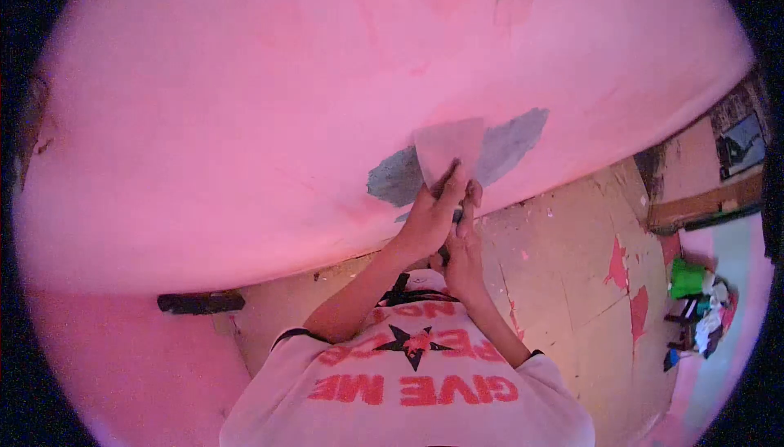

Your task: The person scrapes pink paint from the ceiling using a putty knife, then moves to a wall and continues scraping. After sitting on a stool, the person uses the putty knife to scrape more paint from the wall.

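A wide, flat scraper blade (449, 143) lies against the pink wall (245, 120), across the middle of a grey bare patch (513, 146). My left hand (431, 217) is closed at the base of the blade, with a finger stretched along its face. Just beside it, my right hand (464, 251) is wrapped round the dark handle of the scraper, which my fingers mostly hide. Grey shows on both sides of the blade; the wall behind it is covered.
Below the wall is a worn tan floor (563, 284) with pink blotches. A dark, long object (201, 302) lies at the lower left. On the right are a green container (688, 278), a pile of cloth (712, 320) and a wooden ledge (710, 204).
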A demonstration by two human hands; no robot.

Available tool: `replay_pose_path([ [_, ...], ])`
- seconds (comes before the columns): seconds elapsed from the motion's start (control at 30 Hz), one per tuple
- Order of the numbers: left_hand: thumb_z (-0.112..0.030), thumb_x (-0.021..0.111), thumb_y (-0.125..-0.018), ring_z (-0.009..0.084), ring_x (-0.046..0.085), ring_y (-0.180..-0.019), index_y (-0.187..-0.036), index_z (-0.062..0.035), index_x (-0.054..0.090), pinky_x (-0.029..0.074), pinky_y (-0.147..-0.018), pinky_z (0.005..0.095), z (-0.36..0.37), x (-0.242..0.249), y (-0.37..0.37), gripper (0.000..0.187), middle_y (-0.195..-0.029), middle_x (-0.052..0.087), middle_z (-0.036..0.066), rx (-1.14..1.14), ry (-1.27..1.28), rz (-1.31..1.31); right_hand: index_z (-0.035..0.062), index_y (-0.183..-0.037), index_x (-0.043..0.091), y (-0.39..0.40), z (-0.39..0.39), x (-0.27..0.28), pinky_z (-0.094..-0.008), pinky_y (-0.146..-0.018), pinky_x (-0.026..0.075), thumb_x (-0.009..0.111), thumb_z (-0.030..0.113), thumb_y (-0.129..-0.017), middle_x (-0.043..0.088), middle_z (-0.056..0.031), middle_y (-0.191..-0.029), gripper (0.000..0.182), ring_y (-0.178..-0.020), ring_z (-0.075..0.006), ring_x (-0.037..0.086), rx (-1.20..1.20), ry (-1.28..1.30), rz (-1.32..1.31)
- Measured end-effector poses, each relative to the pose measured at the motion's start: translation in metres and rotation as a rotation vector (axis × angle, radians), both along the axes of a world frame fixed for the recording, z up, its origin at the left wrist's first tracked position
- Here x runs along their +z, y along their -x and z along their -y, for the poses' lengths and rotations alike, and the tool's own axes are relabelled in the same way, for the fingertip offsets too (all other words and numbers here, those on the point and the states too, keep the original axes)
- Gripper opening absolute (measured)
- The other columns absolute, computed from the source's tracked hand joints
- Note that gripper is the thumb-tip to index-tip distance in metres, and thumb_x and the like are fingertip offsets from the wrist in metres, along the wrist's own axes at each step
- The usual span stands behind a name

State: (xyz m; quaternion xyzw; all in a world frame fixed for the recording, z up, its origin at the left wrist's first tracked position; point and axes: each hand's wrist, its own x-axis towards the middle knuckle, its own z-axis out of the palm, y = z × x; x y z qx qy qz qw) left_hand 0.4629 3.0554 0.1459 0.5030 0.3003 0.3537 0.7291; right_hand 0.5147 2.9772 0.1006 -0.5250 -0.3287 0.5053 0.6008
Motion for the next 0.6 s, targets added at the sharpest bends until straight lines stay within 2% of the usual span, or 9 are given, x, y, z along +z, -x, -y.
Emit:
replay_pose_path([
  [0.07, -0.043, 0.034, -0.093, 0.0064, 0.041, -0.043, -0.076, -0.0049, 0.045, 0.035, -0.041, 0.0217, 0.002, -0.022, 0.0, 0.044, -0.062, 0.045, 0.001, -0.053, 0.01, -0.088, 0.0039, -0.131, 0.021, -0.001, 0.005, -0.002, -0.0177, -0.035, 0.025, 0.037, 0.034, -0.092, 0.044, 0.0017, -0.058, 0.052, -0.042, -0.0037, 0.037, -0.008, -0.015, 0.008],
  [0.13, -0.042, 0.035, -0.093, 0.0062, 0.041, -0.043, -0.075, -0.005, 0.045, 0.034, -0.04, 0.0213, 0.007, -0.021, -0.002, 0.043, -0.062, 0.045, 0.0, 0.03, -0.028, -0.108, 0.004, -0.134, 0.017, -0.001, 0.01, -0.016, -0.0182, -0.035, 0.025, 0.036, 0.035, -0.092, 0.043, 0.0018, -0.057, 0.055, -0.04, -0.0039, 0.035, -0.006, 0.068, -0.03],
  [0.17, -0.042, 0.035, -0.093, 0.0059, 0.041, -0.043, -0.075, -0.0051, 0.045, 0.034, -0.04, 0.021, 0.009, -0.021, -0.003, 0.042, -0.062, 0.044, 0.0, 0.093, -0.057, -0.129, 0.0044, -0.126, 0.028, 0.003, 0.009, -0.01, -0.0186, -0.035, 0.025, 0.036, 0.035, -0.092, 0.043, 0.0022, -0.057, 0.046, -0.041, -0.0039, 0.036, -0.043, 0.029, -0.038],
  [0.2, -0.042, 0.035, -0.093, 0.0059, 0.041, -0.043, -0.075, -0.0051, 0.045, 0.034, -0.04, 0.021, 0.01, -0.018, -0.001, 0.042, -0.062, 0.044, 0.0, 0.099, -0.041, -0.141, 0.0044, -0.126, 0.028, 0.004, 0.01, -0.015, -0.0186, -0.035, 0.025, 0.036, 0.035, -0.092, 0.043, 0.0022, -0.057, 0.046, -0.041, -0.0039, 0.036, -0.036, 0.045, -0.049],
  [0.27, -0.04, 0.037, -0.093, 0.0055, 0.041, -0.043, -0.073, -0.0052, 0.045, 0.034, -0.04, 0.0204, 0.006, -0.01, 0.004, 0.041, -0.059, 0.043, -0.001, -0.033, 0.142, -0.068, 0.0054, -0.109, 0.038, 0.007, 0.013, -0.031, -0.0188, -0.035, 0.025, 0.037, 0.033, -0.092, 0.042, 0.0025, -0.056, 0.032, -0.041, -0.0041, 0.036, 0.024, 0.084, -0.082],
  [0.3, -0.04, 0.037, -0.093, 0.0055, 0.041, -0.043, -0.073, -0.0052, 0.045, 0.034, -0.04, 0.0204, 0.005, -0.011, 0.005, 0.041, -0.059, 0.043, -0.001, -0.027, 0.145, -0.075, 0.0054, -0.109, 0.038, 0.007, 0.012, -0.036, -0.0188, -0.035, 0.025, 0.037, 0.033, -0.092, 0.042, 0.0025, -0.056, 0.032, -0.041, -0.0041, 0.036, 0.03, 0.086, -0.089],
  [0.37, -0.04, 0.038, -0.093, 0.0052, 0.041, -0.043, -0.074, -0.0054, 0.045, 0.033, -0.04, 0.0198, 0.004, -0.016, 0.007, 0.041, -0.059, 0.042, -0.001, -0.087, 0.101, -0.068, 0.0082, -0.093, 0.039, 0.01, 0.013, -0.041, -0.0187, -0.036, 0.025, 0.038, 0.031, -0.093, 0.04, 0.0035, -0.054, 0.023, -0.041, -0.0037, 0.036, -0.007, 0.039, -0.037],
  [0.5, -0.041, 0.038, -0.093, 0.0051, 0.04, -0.043, -0.074, -0.0055, 0.045, 0.033, -0.04, 0.02, -0.001, -0.017, 0.006, 0.041, -0.059, 0.042, -0.001, -0.052, 0.099, -0.114, 0.0082, -0.09, 0.041, 0.01, 0.008, -0.03, -0.0187, -0.036, 0.025, 0.037, 0.031, -0.093, 0.04, 0.0036, -0.054, 0.023, -0.041, -0.0038, 0.036, -0.006, 0.084, -0.053],
  [0.6, -0.043, 0.04, -0.091, 0.011, 0.045, -0.041, -0.075, -0.0074, 0.046, 0.037, -0.038, 0.025, 0.001, -0.009, 0.009, 0.039, -0.055, 0.046, 0.002, -0.154, 0.119, -0.073, 0.0073, -0.084, 0.044, 0.02, 0.013, -0.034, -0.0186, -0.036, 0.025, 0.037, 0.031, -0.093, 0.042, 0.003, -0.054, 0.027, -0.041, -0.0034, 0.035, -0.098, 0.061, -0.101],
])
